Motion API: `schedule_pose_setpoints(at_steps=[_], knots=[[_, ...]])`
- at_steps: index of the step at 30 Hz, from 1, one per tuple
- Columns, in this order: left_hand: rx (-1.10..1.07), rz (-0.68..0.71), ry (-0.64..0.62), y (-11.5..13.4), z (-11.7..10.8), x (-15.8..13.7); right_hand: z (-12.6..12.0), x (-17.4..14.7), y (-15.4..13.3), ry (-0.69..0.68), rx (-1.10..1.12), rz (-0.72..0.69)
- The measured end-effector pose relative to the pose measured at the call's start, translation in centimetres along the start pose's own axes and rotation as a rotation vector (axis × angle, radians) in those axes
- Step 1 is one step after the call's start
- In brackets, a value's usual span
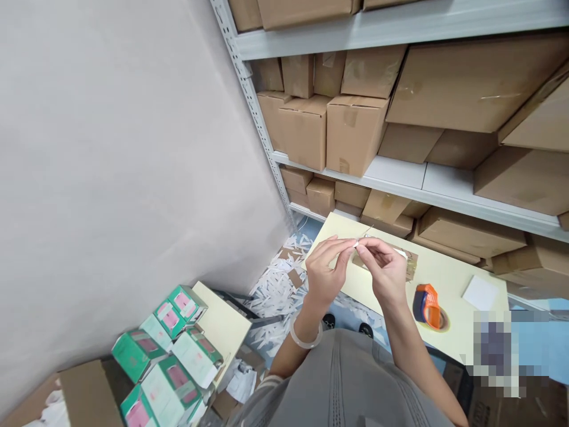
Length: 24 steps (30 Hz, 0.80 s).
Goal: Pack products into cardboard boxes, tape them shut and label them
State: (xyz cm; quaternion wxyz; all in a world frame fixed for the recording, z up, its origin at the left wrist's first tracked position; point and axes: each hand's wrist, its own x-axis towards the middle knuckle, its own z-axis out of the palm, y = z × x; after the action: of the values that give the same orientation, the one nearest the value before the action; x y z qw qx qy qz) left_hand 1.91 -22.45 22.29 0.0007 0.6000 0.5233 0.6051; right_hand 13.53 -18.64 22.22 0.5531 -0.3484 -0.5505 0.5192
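Note:
Above a pale yellow table (462, 335), my left hand (326, 267) and my right hand (386, 268) meet fingertip to fingertip. Both are closed in a pinch on a small white piece (356, 244), too small to name. A thin light strand or stick (368, 230) shows just beyond the fingertips; whether it belongs to the piece I cannot tell. Under my right hand lies a flat piece of brown cardboard (412, 265), partly hidden by the hand. An orange and dark blue tape dispenser (430, 306) stands to the right, with a white square pad (480, 293) further right.
Metal shelving (400, 188) full of cardboard boxes (355, 133) rises behind the table, beside a plain wall (133, 148). White paper scraps (278, 290) cover the floor. Green and white boxes (178, 379) are stacked at lower left, near an open carton (89, 394).

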Motion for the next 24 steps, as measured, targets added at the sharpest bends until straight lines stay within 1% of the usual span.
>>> schedule_pose_setpoints(at_steps=[4,8,11,15,19,24], knots=[[0.001,-0.034,0.041,-0.4,-1.6,0.0,1.7,-0.3,0.1,-0.034,-0.013,-0.028],[0.027,-0.049,0.087,-0.5,-2.3,0.0,2.6,-0.2,0.0,-0.089,-0.040,-0.045],[0.067,-0.029,0.082,-0.4,-2.7,0.2,3.0,-0.1,-0.3,-0.087,-0.099,-0.093],[0.202,0.023,0.000,-0.6,-3.4,0.4,3.4,0.0,-0.7,-0.062,-0.295,-0.241],[0.370,0.115,-0.083,-0.8,-3.7,0.4,3.2,0.1,-0.9,-0.069,-0.506,-0.387],[0.442,0.142,-0.083,-0.4,-3.4,0.5,2.7,0.2,-1.0,-0.081,-0.662,-0.526]])
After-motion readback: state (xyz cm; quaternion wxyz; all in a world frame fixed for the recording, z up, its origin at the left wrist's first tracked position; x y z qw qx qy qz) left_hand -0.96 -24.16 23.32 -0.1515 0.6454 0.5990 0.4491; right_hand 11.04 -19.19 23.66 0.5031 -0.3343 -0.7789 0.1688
